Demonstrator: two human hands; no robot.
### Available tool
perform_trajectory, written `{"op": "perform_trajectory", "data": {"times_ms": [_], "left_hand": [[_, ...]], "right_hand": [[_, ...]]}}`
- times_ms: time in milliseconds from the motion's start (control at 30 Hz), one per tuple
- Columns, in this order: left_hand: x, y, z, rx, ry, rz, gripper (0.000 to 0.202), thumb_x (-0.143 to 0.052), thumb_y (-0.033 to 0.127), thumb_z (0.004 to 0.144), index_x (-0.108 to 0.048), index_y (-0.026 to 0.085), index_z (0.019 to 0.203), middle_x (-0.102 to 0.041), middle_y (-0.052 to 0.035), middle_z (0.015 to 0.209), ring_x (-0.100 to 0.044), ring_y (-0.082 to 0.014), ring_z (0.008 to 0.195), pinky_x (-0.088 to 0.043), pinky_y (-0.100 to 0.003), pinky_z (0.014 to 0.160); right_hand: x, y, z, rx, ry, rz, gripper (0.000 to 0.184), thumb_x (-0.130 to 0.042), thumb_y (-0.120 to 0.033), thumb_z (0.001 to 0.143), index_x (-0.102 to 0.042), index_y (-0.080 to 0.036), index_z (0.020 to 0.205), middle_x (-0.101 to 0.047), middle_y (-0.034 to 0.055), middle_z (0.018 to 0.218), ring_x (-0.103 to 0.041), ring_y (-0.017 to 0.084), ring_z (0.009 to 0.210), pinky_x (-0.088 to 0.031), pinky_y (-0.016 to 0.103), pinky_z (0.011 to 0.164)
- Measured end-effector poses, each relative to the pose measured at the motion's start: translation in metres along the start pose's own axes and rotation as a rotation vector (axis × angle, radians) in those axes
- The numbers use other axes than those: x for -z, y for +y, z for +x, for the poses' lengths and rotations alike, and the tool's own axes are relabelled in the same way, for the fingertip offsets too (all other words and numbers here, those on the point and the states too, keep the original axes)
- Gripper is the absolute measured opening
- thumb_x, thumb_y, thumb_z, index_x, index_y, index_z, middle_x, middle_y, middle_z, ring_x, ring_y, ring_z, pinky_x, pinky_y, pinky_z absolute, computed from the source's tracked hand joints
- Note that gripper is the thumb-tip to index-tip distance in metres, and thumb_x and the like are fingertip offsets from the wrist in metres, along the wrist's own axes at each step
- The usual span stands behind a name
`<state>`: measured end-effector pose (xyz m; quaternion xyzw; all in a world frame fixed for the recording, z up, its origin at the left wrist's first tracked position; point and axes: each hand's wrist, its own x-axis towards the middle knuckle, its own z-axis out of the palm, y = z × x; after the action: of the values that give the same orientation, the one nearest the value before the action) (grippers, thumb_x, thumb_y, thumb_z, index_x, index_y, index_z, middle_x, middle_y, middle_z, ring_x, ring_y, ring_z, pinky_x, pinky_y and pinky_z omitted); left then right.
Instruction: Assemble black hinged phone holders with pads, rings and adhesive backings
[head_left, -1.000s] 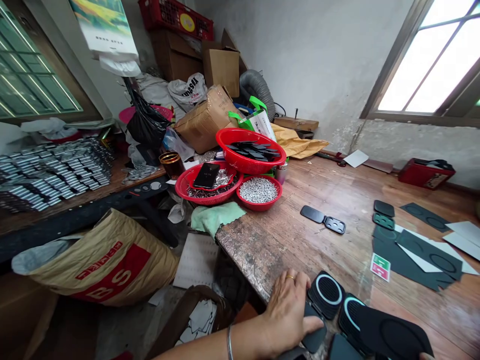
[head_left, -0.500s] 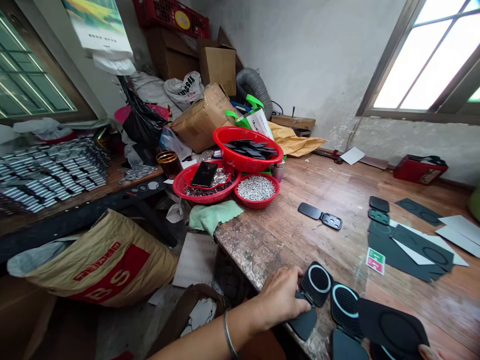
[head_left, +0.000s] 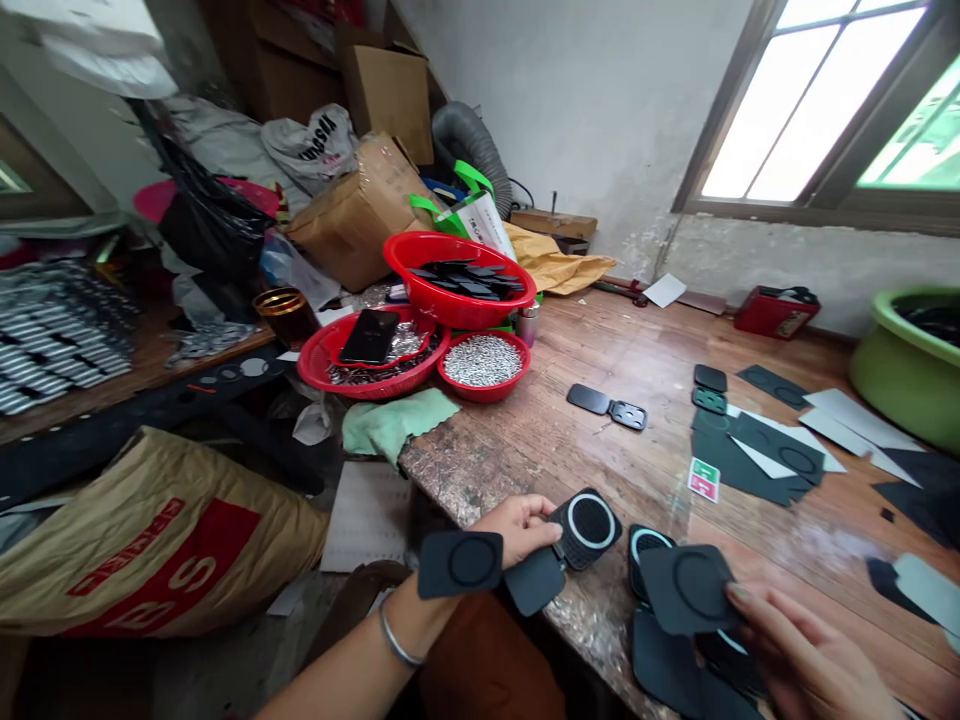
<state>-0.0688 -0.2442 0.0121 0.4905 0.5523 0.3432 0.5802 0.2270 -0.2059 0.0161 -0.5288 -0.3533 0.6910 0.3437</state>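
My left hand (head_left: 517,530) grips a hinged black holder (head_left: 589,528) at the table's front edge. A white ring marks its textured square plate, and its smooth flap hangs toward me. A dark pad (head_left: 460,563) with a ring outline overlaps my left wrist; whether it rests there I cannot tell. My right hand (head_left: 802,640) pinches a dark square pad (head_left: 686,590) with a ring outline by its right side. Below that pad lie more hinged holders (head_left: 664,665), partly covered by it.
Farther back lies an opened black holder (head_left: 607,405). Dark and white sheets (head_left: 757,455) and a green-and-red card (head_left: 703,480) are on the right. Red baskets (head_left: 484,368) with small metal parts stand at the left corner, a green tub (head_left: 911,350) at far right.
The view has swung right. The pad in my right hand has moved left over the holders and turned. A dark pad now shows over my left wrist. My left hand keeps its holder.
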Motion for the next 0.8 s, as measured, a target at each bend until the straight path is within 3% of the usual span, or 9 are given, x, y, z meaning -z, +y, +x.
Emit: {"op": "perform_trajectory", "data": {"times_ms": [100,200,367,600,800], "left_hand": [[0.004,0.001,-0.007,0.062,-0.185,-0.261,0.048,-0.065,0.036,0.075,-0.051,0.016,0.117,-0.066,-0.0101,0.094,-0.067,-0.0231,0.079,-0.052,-0.031,0.064],[0.004,0.001,-0.012,0.133,-0.304,-0.454,0.052,-0.067,0.026,0.075,-0.05,0.017,0.124,-0.067,-0.0109,0.092,-0.068,-0.023,0.077,-0.054,-0.031,0.063],[0.001,0.003,-0.015,0.175,-0.313,-0.45,0.05,-0.061,0.021,0.079,-0.051,0.016,0.128,-0.069,-0.0136,0.093,-0.069,-0.0228,0.073,-0.057,-0.03,0.062],[-0.002,0.015,-0.018,0.191,-0.306,-0.403,0.049,-0.058,0.018,0.079,-0.053,0.015,0.128,-0.071,-0.0108,0.085,-0.07,-0.0229,0.075,-0.059,-0.029,0.062],[-0.002,0.006,-0.014,0.185,-0.315,-0.411,0.051,-0.057,0.018,0.078,-0.051,0.014,0.129,-0.07,-0.0126,0.089,-0.07,-0.0226,0.072,-0.058,-0.027,0.057]], "right_hand": [[-0.031,-0.002,-0.001,-0.027,-0.093,0.04,0.037,-0.082,-0.044,0.064,-0.068,-0.014,0.079,-0.064,0.0067,0.091,-0.059,0.015,0.081,-0.052,0.018,0.068],[-0.052,0.0,0.0,-0.044,-0.127,0.055,0.034,-0.083,-0.04,0.064,-0.065,-0.013,0.072,-0.061,0.0046,0.087,-0.056,0.012,0.078,-0.049,0.014,0.066],[-0.064,0.003,0.004,-0.027,-0.18,0.111,0.033,-0.083,-0.037,0.066,-0.062,-0.011,0.066,-0.058,0.003,0.085,-0.054,0.011,0.081,-0.049,0.015,0.072],[-0.069,0.008,0.004,-0.011,-0.165,0.122,0.029,-0.082,-0.036,0.067,-0.068,-0.011,0.076,-0.06,0.0053,0.092,-0.056,0.013,0.084,-0.052,0.022,0.079],[-0.074,0.008,0.001,0.019,-0.137,0.088,0.032,-0.082,-0.039,0.066,-0.068,-0.011,0.074,-0.06,0.0067,0.099,-0.057,0.014,0.086,-0.052,0.021,0.079]]}}
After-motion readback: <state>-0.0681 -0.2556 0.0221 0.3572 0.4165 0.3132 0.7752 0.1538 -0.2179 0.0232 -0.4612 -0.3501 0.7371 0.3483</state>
